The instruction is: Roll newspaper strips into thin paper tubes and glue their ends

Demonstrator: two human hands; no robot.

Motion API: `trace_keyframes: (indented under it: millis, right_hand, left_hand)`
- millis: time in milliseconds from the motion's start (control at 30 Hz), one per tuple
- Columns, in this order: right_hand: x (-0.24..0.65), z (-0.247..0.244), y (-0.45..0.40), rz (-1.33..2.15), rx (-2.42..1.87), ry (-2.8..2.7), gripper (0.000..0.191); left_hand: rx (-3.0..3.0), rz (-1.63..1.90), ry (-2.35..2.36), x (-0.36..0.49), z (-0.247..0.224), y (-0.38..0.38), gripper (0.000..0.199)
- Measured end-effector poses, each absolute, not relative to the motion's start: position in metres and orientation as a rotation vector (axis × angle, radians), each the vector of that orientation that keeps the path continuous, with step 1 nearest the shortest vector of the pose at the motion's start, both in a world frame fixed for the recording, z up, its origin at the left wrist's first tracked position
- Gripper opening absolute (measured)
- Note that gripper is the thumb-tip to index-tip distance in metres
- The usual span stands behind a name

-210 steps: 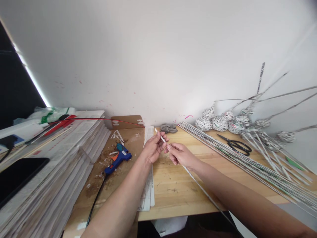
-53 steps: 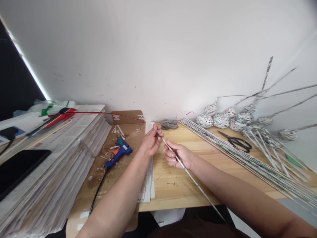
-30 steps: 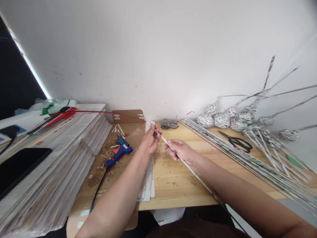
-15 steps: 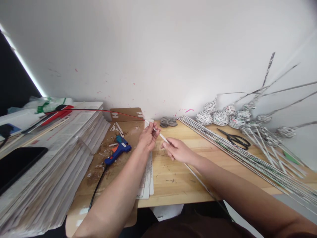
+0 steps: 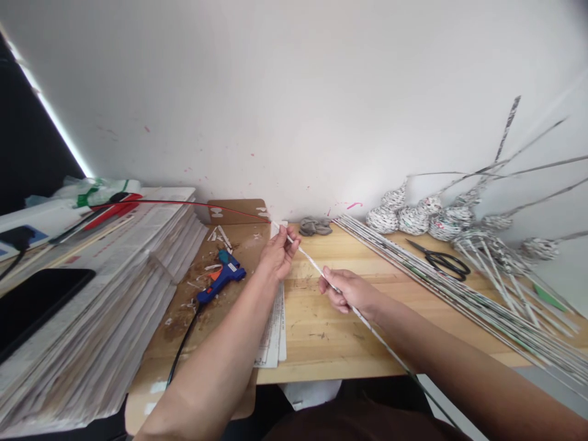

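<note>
A thin white paper tube [image 5: 313, 263] runs diagonally between my hands and on down past the table's front edge. My left hand [image 5: 278, 252] pinches its upper end, over the newspaper sheets [image 5: 277, 334]. Lower and to the right, my right hand [image 5: 348, 290] is closed around the tube above the wooden table. A thin red rod [image 5: 206, 206] reaches from the paper stack to the tube's upper end, near my left fingertips. The blue glue gun [image 5: 221, 278] lies left of my left forearm on stained cardboard [image 5: 184, 324].
Tall newspaper stack [image 5: 151, 288] with a black phone [image 5: 46, 303] at left. A grey cloth [image 5: 315, 226] lies by the wall. At right are a bundle of paper tubes [image 5: 427, 275], black scissors [image 5: 443, 262] and several woven paper balls [image 5: 382, 219].
My right hand has moved right and down along the tube, away from my left hand, and more of the tube shows between them. The view has shifted slightly.
</note>
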State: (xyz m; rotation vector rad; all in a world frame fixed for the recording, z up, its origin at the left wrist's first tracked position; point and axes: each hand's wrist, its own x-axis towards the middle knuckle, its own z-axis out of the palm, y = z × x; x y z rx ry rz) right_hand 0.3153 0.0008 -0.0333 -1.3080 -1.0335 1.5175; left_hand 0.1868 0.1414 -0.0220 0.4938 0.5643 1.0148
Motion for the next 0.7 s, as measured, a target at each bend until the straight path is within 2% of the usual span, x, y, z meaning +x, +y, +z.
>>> trace_keyframes:
  millis: [100, 367, 433, 567, 700]
  right_hand:
    - [0.318, -0.035, -0.003, 1.798, -1.1, -0.862, 0.039]
    - [0.32, -0.033, -0.017, 1.832, -1.025, -0.772, 0.036]
    - [0.318, -0.031, -0.016, 1.749, -1.137, -0.872, 0.037]
    - [0.311, -0.026, 0.004, 1.349, -1.401, -1.174, 0.041]
    - [0.304, -0.023, 0.033, 1.526, -1.242, -1.012, 0.041]
  left_hand:
    - [0.49, 0.991, 0.562, 0.187, -0.021, 0.14, 0.02]
    - [0.464, 1.003, 0.571, 0.185, -0.019, 0.141, 0.02]
    - [0.467, 1.007, 0.573, 0.186, -0.02, 0.14, 0.02]
    - [0.497, 0.989, 0.578, 0.188, -0.023, 0.138, 0.019]
    - [0.513, 0.972, 0.581, 0.188, -0.023, 0.137, 0.017]
